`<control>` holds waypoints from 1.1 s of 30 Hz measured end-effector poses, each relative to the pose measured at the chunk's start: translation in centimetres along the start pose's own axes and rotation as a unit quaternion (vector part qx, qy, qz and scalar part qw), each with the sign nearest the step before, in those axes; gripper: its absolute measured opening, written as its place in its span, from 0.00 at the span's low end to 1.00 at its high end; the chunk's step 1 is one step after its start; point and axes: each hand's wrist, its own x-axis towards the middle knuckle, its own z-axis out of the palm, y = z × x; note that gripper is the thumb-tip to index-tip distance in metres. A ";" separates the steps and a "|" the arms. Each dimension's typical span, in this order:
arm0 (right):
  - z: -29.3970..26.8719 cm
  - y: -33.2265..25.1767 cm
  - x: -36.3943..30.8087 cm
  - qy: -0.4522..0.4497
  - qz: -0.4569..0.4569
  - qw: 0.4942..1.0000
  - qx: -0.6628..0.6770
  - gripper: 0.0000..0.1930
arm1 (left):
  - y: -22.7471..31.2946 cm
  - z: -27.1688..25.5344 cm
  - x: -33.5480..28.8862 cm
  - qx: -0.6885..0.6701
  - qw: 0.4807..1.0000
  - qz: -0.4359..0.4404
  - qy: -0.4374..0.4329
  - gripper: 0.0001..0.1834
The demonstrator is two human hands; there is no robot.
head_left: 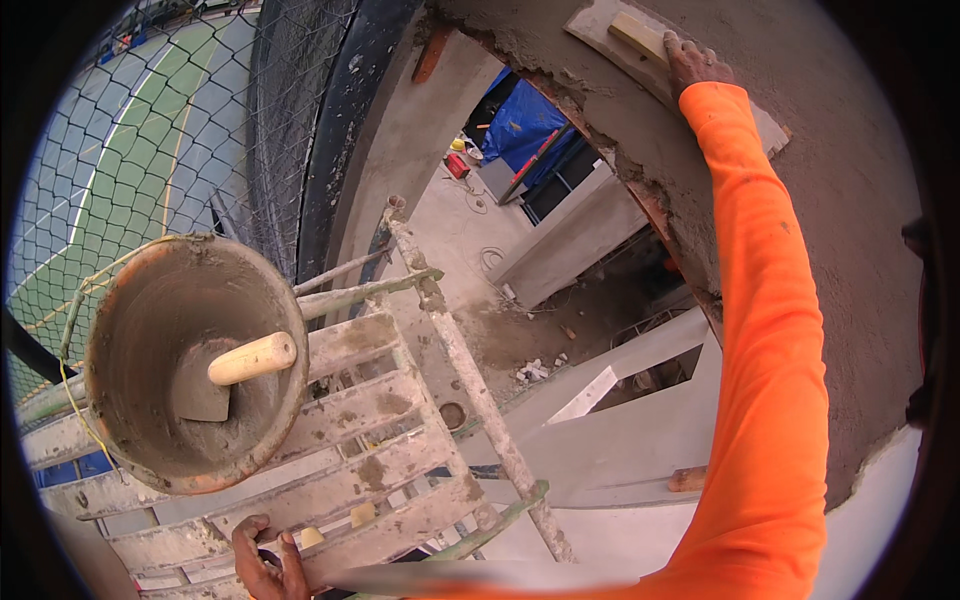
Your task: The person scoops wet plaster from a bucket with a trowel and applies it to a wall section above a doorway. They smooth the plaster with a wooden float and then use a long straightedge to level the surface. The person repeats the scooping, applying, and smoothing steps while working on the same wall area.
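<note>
My right hand [695,62] is closed around the wooden grip of a plasterer's float [610,40]. The float lies flat against the wet grey plaster [840,130] at the upper right. My left hand [268,568] is low in the view, with its fingers curled at the edge of the scaffold slats [385,535]; what it grips cannot be made out. A blurred, pale, flat thing [480,577] extends to the right from near this hand. Ahead of my left hand, a mortar-smeared bucket [130,450] stands on the slats. A trowel with a wooden handle [252,358] rests inside it.
Mortar-spattered scaffold poles [470,380] border the platform on the right, with a drop to the floor [470,230] beyond. A chain-link fence [150,130] rises at the left. The plaster has a ragged opening edge [640,185]. A blue tarp [520,120] hangs below.
</note>
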 end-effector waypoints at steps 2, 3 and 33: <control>1.8 -3.0 -0.2 0.037 -0.046 0.998 -0.002 0.29 | 0.7 0.6 -0.2 -0.033 0.999 0.010 -0.009 0.13; 2.2 -4.5 -0.5 0.056 -0.070 0.996 -0.003 0.29 | 0.9 0.8 -0.4 -0.029 0.999 0.010 -0.019 0.13; -6.4 15.3 -24.3 -0.077 0.063 0.995 -0.019 0.43 | -2.5 -2.3 3.2 -0.069 0.997 0.001 -0.034 0.11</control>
